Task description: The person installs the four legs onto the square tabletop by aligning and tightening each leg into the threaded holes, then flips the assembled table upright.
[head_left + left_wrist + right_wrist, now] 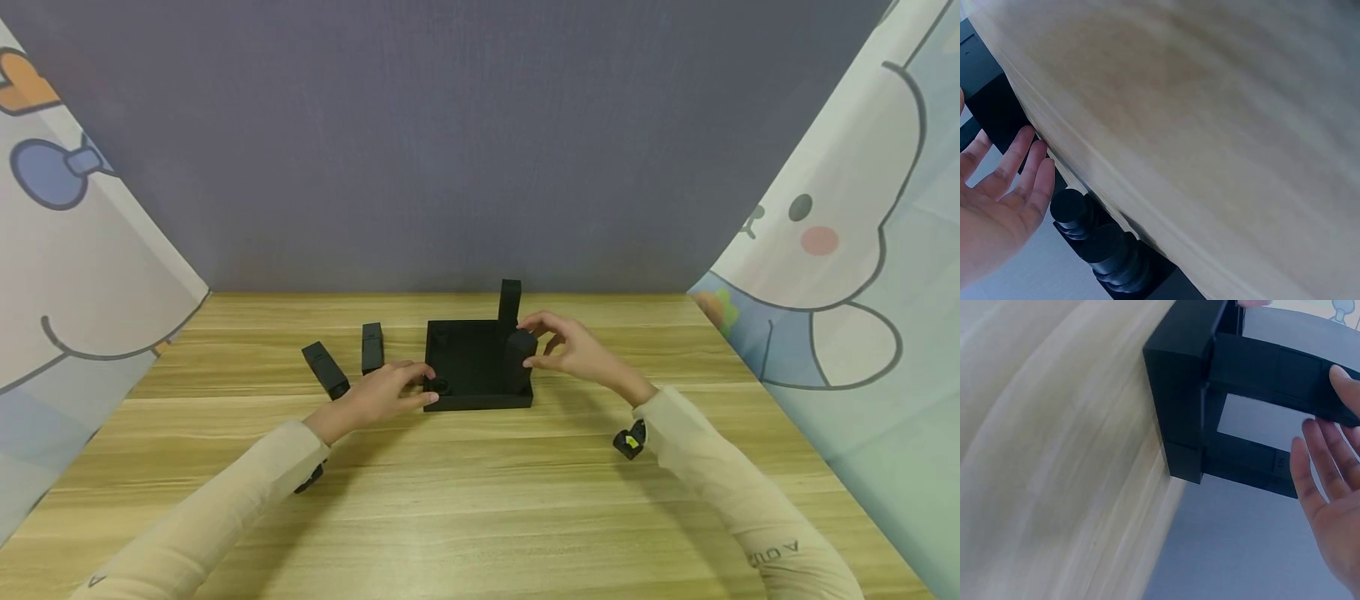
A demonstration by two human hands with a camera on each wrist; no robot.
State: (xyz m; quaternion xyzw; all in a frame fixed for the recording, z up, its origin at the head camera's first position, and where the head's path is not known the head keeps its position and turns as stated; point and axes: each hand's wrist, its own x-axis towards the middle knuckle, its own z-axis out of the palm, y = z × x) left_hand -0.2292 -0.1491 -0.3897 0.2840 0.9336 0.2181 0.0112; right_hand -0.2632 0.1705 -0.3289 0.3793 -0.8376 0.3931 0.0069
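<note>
Listing the head view first, we record a black tray (480,403) on the table (480,500), a narrow strip of wood behind its back edge, a broad stretch before its front. A near post (517,362) and far post (509,302) stand at its right side; the right hand (573,354) pinches the near post. The left hand (382,390), thumb and fingers apart, meets the tray's left edge. A slanted block (326,369) and straight block (372,348) lie leftward, spaced apart.

Left wrist view: we see extended fingers, stepped round ends (1116,256) beside them.

Right wrist view: we note a gap separating both posts.
</note>
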